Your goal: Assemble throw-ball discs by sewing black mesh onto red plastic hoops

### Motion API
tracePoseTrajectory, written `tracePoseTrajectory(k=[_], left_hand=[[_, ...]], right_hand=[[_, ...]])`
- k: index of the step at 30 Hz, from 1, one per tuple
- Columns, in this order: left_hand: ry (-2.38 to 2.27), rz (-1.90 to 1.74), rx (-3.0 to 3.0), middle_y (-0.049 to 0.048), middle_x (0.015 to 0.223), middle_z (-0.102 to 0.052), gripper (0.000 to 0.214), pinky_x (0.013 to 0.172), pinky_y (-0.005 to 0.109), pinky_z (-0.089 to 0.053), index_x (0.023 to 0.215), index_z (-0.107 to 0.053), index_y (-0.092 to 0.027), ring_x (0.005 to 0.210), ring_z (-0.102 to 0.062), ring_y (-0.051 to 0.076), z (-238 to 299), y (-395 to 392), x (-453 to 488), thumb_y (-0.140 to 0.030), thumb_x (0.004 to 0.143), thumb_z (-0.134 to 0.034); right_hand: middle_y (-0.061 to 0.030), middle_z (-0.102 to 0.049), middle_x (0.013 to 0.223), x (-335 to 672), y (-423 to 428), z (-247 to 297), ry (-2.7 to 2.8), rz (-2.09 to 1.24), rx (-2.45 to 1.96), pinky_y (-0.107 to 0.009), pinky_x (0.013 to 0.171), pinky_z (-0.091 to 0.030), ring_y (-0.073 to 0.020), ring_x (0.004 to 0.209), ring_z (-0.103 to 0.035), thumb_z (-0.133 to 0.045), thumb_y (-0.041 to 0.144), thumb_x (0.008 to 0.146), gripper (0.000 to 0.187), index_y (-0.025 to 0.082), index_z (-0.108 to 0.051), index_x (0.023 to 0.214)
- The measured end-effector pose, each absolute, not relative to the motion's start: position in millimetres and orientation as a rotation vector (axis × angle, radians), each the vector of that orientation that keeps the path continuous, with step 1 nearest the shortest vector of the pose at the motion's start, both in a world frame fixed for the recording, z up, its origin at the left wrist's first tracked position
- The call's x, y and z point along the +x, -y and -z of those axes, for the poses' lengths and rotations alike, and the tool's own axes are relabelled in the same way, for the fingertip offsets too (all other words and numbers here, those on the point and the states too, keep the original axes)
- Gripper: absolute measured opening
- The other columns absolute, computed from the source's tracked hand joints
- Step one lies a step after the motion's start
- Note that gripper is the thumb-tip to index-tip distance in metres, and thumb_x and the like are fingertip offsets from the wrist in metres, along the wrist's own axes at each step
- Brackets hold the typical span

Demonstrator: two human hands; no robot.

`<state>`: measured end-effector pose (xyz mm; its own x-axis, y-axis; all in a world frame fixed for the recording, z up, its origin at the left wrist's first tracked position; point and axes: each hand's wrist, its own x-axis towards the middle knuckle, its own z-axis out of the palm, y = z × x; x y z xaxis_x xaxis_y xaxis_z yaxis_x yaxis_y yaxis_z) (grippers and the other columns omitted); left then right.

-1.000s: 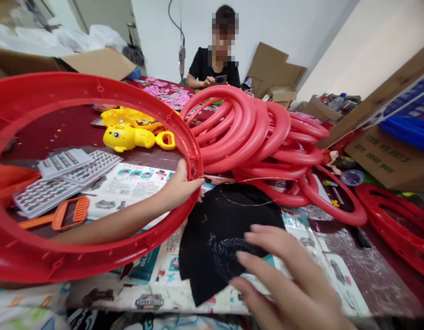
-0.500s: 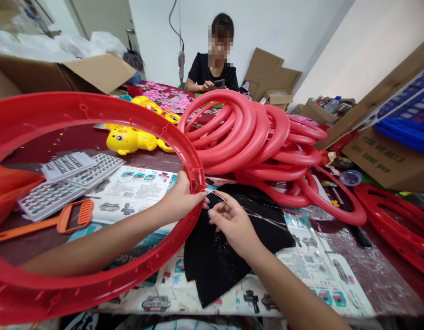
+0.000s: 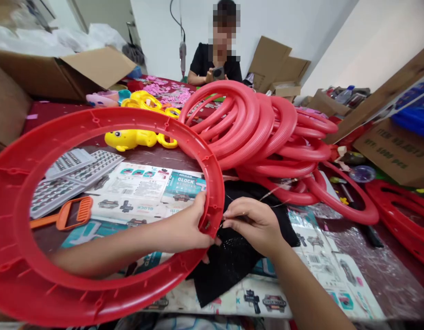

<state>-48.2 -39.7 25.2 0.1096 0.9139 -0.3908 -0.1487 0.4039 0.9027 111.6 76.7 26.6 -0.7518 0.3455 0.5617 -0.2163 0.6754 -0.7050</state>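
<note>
A big red plastic ring (image 3: 105,120) is tilted up in front of me, my left arm passing through it. My left hand (image 3: 187,229) grips the ring's right rim. My right hand (image 3: 255,222) is closed in a pinch right beside that rim, holding a thin pale cord (image 3: 270,193) that runs off to the right. Under both hands lies a piece of black mesh net (image 3: 232,261) on printed toy cards (image 3: 146,188).
A heap of red rings (image 3: 263,133) lies beyond my hands, with more red rings (image 3: 404,220) at the right. Yellow toy (image 3: 129,137), grey blister trays (image 3: 71,169) and an orange scoop (image 3: 67,214) sit left. Cardboard boxes (image 3: 71,68) stand around. A person in black (image 3: 219,64) sits across.
My right hand came in from the lower right to the ring's rim and closed on the cord. The ring has tipped lower and my left hand slid down its rim.
</note>
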Motion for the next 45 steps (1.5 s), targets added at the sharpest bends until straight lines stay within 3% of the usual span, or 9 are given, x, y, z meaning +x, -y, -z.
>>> tracePoseTrajectory(k=[2,6,10,14,17,23,31,38,45], left_hand=[[-1.183,-0.903,0.918,0.0051,0.097,-0.062,0.065,0.064,0.035,-0.063,0.125,-0.028,-0.023,0.086,-0.071,0.024,-16.9,42.5,-41.2,-0.007,0.072,-0.063],[-1.184,-0.823,0.995,-0.0003,0.085,-0.061,0.068,0.057,0.03,-0.058,0.134,-0.023,-0.024,0.065,-0.067,0.017,-2.6,47.8,-25.9,-0.009,0.077,-0.057],[-1.262,-0.9,1.065,0.0004,0.096,-0.056,0.078,0.063,0.028,-0.055,0.136,-0.027,-0.028,0.078,-0.064,0.017,-1.3,53.5,-16.3,-0.013,0.071,-0.067],[-1.086,-0.901,0.776,-0.0013,0.078,-0.059,0.049,0.057,0.029,-0.056,0.13,-0.03,-0.025,0.061,-0.062,0.015,-7.2,58.5,-12.4,-0.034,0.089,-0.055],[-1.068,-0.896,0.665,-0.001,0.071,-0.061,0.041,0.05,0.028,-0.054,0.125,-0.033,-0.027,0.052,-0.062,0.016,-6.3,60.5,-11.1,-0.043,0.092,-0.051],[-1.104,-0.912,0.592,-0.001,0.067,-0.063,0.033,0.049,0.027,-0.054,0.119,-0.034,-0.026,0.051,-0.063,0.016,-4.8,58.5,-12.0,-0.033,0.091,-0.05],[-1.172,-1.124,0.82,0.0005,0.09,-0.061,0.013,0.073,0.023,-0.05,0.096,-0.055,-0.019,0.085,-0.059,0.014,1.2,56.3,-14.0,-0.019,0.083,-0.056],[-1.115,-0.994,0.948,-0.0026,0.08,-0.055,0.019,0.068,0.024,-0.044,0.103,-0.055,-0.022,0.07,-0.049,0.012,3.9,57.6,-18.9,-0.018,0.085,-0.052],[-1.135,-0.997,0.879,-0.0024,0.082,-0.055,0.02,0.059,0.021,-0.04,0.104,-0.053,-0.021,0.068,-0.049,0.011,3.8,54.7,-19.5,-0.018,0.084,-0.052]], right_hand=[[-0.0017,-0.07,0.078,113.6,-73.4,-22.6,2.195,-1.038,-0.072,-0.023,0.067,-0.055,-0.0121,0.073,-0.067,-0.076,0.023,0.08,0.008,0.021,-0.071,0.085],[-0.0017,-0.068,0.08,115.3,-69.3,-15.7,2.222,-1.003,-0.088,-0.024,0.07,-0.055,-0.0114,0.074,-0.065,-0.077,0.022,0.079,0.008,0.02,-0.07,0.082],[-0.0018,-0.065,0.081,115.5,-66.9,-13.8,2.245,-0.944,-0.156,-0.025,0.07,-0.053,-0.0109,0.073,-0.062,-0.077,0.02,0.079,0.007,0.018,-0.07,0.081],[-0.0008,-0.064,0.08,115.6,-64.0,-15.5,2.247,-0.933,-0.186,-0.021,0.065,-0.051,-0.0091,0.071,-0.061,-0.075,0.018,0.08,0.006,0.017,-0.07,0.08],[0.0,-0.064,0.078,115.1,-63.0,-16.4,2.215,-0.95,-0.214,-0.019,0.062,-0.051,-0.0083,0.07,-0.062,-0.075,0.017,0.08,0.006,0.018,-0.069,0.079],[0.0012,-0.064,0.077,112.5,-62.5,-13.2,2.22,-0.984,-0.246,-0.019,0.062,-0.051,-0.0079,0.069,-0.062,-0.077,0.02,0.078,0.008,0.019,-0.069,0.077],[-0.001,-0.065,0.078,113.6,-69.8,-12.2,2.316,-0.941,-0.057,-0.024,0.069,-0.054,-0.0108,0.074,-0.062,-0.076,0.021,0.081,0.01,0.019,-0.066,0.081],[-0.0006,-0.065,0.079,115.4,-80.8,-17.9,2.476,-0.949,0.158,-0.029,0.076,-0.051,-0.0114,0.079,-0.06,-0.069,0.018,0.086,0.01,0.022,-0.071,0.095],[0.0005,-0.06,0.08,115.4,-76.4,-21.5,2.502,-1.051,0.013,-0.027,0.075,-0.05,-0.0115,0.081,-0.058,-0.068,0.012,0.083,0.01,0.021,-0.068,0.084]])
